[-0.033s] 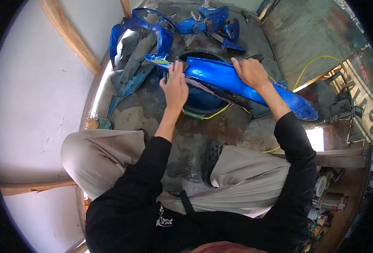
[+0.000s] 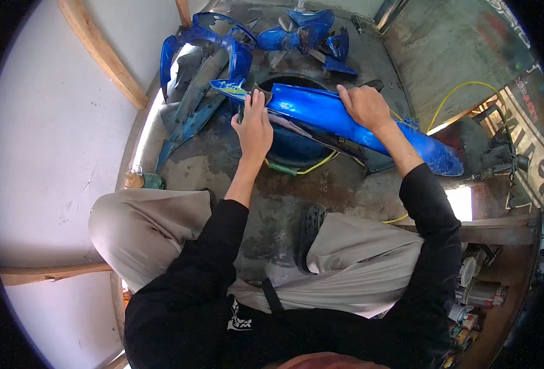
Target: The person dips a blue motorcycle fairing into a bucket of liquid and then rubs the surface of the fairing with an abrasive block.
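A long glossy blue plastic motorcycle body panel [image 2: 321, 111] lies slantwise over a dark round basin [image 2: 293, 147], its left end decorated and its right end tapering. My right hand [image 2: 367, 107] is closed over its upper edge, thumb on top, steadying it. At the left end, my left hand [image 2: 256, 123] presses its fingers on the panel, thumb apart at the near side. Under those fingers a dark grey scrap [image 2: 267, 96] shows, which looks like sandpaper; most of it is hidden. The basin is partly covered by the panel.
More blue body panels [image 2: 238, 52] and a cluster of blue parts [image 2: 303, 34] lie on the floor beyond. A yellow cord [image 2: 318, 165] runs past the basin. Cans [image 2: 478, 294] stand on a shelf at lower right. A white wall [image 2: 51, 135] bounds the left side.
My left hand has shifted very slightly left and up along the panel. The right hand and panel stay in place.
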Available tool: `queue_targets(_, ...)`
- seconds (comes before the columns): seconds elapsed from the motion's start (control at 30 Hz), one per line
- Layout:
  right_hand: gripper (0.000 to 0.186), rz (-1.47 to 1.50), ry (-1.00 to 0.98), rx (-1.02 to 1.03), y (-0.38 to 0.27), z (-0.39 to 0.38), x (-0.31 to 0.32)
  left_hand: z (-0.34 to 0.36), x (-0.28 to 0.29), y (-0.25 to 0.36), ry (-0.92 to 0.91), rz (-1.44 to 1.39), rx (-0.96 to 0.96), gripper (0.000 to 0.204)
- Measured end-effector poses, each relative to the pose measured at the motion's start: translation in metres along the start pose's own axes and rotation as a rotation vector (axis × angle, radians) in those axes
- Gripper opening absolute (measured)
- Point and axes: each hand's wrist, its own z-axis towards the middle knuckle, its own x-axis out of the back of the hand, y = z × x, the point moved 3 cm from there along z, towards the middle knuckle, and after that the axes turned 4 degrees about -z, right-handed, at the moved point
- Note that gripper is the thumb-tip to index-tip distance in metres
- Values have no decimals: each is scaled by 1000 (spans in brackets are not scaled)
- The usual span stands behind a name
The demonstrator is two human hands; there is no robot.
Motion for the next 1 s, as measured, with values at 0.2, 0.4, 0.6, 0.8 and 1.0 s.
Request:
queue_targets(0.2,56,-40,37,71,4,-3,-5,-36,-11,104,-130,-194,-305,45)
queue_targets(0.4,53,-74,121,123,1,-6,-1,-15,-5,73,-97,-126,-214,43)
queue_targets(0.6,58,-79,43,66,-8,1,0,10,2,-1,2,28,-31,43)
queue_targets(0.8,62,-73,73,96,1,-5,-5,-19,-12,100,-116,-146,-299,39)
queue_targets(1.0,62,-65,-4,24,-9,0,7,11,2,38,19,79,-115,41)
